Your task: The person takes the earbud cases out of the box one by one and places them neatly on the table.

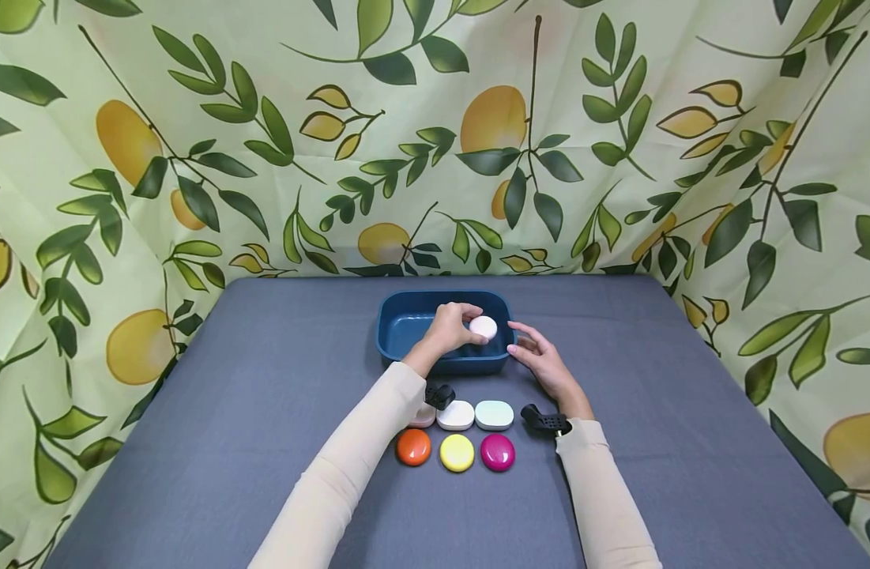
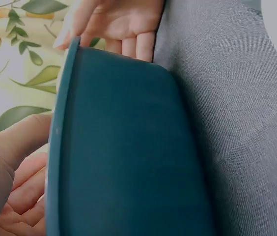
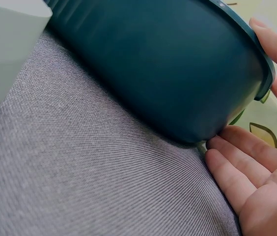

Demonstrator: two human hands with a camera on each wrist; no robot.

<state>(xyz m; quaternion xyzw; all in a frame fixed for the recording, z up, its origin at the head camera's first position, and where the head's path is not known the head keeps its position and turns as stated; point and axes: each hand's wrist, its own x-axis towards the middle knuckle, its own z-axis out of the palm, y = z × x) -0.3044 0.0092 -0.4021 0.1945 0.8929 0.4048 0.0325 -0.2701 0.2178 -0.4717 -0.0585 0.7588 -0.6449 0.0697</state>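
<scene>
A dark blue rectangular tub point(image 1: 445, 365) stands on the cloth-covered table. Over its right half, my left hand point(image 1: 449, 330) pinches a small white round thing point(image 1: 483, 327) between thumb and fingers; its exact kind is unclear. In the left wrist view the tub's wall point(image 2: 124, 142) hides the white thing and part of the left hand point(image 2: 1, 167). My right hand point(image 1: 544, 365) is at the tub's right end with fingers extended. Seen from the right wrist, its fingertips point(image 3: 217, 147) touch or nearly touch the outer wall near the base, and another finger lies by the rim.
Nearer me are two rows of small smooth things: oval pink point(image 1: 423, 416), white point(image 1: 455, 416) and pale mint point(image 1: 495, 416) ones, then round orange point(image 1: 413, 447), yellow point(image 1: 457, 453) and magenta point(image 1: 498, 453) ones. My left forearm partly covers the pink one. A leaf-patterned curtain point(image 1: 420, 95) hangs behind.
</scene>
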